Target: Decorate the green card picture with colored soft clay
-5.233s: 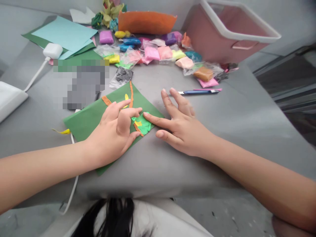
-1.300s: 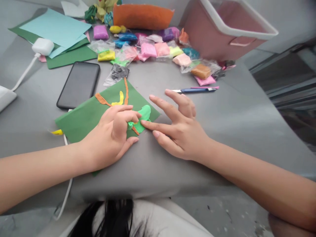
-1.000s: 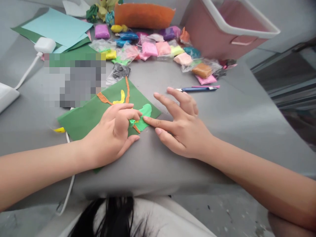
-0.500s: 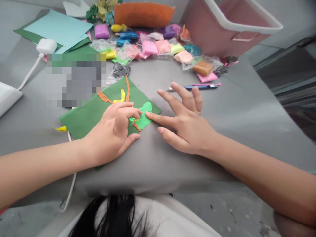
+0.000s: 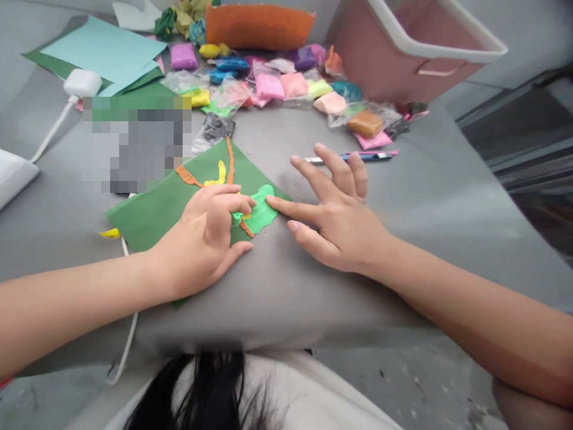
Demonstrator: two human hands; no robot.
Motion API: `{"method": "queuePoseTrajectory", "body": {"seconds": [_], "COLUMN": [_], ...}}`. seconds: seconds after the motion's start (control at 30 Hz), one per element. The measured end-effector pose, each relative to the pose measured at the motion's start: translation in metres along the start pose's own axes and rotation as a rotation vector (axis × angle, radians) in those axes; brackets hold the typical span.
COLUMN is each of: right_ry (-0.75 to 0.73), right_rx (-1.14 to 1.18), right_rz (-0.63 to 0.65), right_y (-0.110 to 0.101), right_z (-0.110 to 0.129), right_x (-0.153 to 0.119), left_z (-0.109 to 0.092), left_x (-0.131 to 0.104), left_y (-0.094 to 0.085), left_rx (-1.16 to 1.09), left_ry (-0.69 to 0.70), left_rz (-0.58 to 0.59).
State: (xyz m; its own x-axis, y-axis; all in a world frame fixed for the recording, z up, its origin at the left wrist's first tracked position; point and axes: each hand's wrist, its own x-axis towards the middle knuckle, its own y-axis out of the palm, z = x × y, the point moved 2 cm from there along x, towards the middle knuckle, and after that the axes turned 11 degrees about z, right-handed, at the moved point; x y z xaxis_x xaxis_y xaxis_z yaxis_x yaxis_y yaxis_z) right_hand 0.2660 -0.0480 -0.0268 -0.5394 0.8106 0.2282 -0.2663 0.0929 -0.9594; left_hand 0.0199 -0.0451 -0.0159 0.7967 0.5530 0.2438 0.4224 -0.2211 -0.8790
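A sheet of dark green paper [image 5: 147,221] lies at an angle on the grey table, bearing orange strips [image 5: 230,161] and a curved yellow piece [image 5: 221,172] of clay. At its right corner is a flattened patch of bright green clay [image 5: 263,215]. My right hand [image 5: 333,215] touches this patch with its index fingertip, the other fingers spread and raised. My left hand [image 5: 203,230] rests over the paper, fingers bent and thumb apart from them. A small green clay lump [image 5: 237,219] shows between its index finger and thumb, with no visible grip on it.
Several bagged clay packs [image 5: 270,86] lie across the back, before an orange piece [image 5: 259,27] and a pink bin [image 5: 371,57]. A craft knife [image 5: 367,156] lies beyond my right hand. Paper sheets [image 5: 102,51], a white plug [image 5: 83,82] and cable are at left.
My right index fingertip has shifted slightly up and across the green clay patch, and the hand has risen a little. My left hand has stayed in place.
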Motion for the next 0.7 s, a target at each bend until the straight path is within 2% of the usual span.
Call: {"method": "queuePoseTrajectory", "body": {"seconds": [0.5,0.7], "right_ry": [0.009,0.074], "right_rx": [-0.014,-0.063], "right_rz": [-0.019,0.080], "right_y": [0.0002,-0.0068], "right_z": [-0.0045,0.0036], "right_x": [0.0020,0.0034], "left_z": [-0.0003,-0.0007], "left_x": [-0.0005,-0.0001], "left_y": [0.0012,0.0011], "left_rx": [0.012,0.020], "left_ry": [0.000,0.002], "left_rz": [-0.005,-0.010]}}
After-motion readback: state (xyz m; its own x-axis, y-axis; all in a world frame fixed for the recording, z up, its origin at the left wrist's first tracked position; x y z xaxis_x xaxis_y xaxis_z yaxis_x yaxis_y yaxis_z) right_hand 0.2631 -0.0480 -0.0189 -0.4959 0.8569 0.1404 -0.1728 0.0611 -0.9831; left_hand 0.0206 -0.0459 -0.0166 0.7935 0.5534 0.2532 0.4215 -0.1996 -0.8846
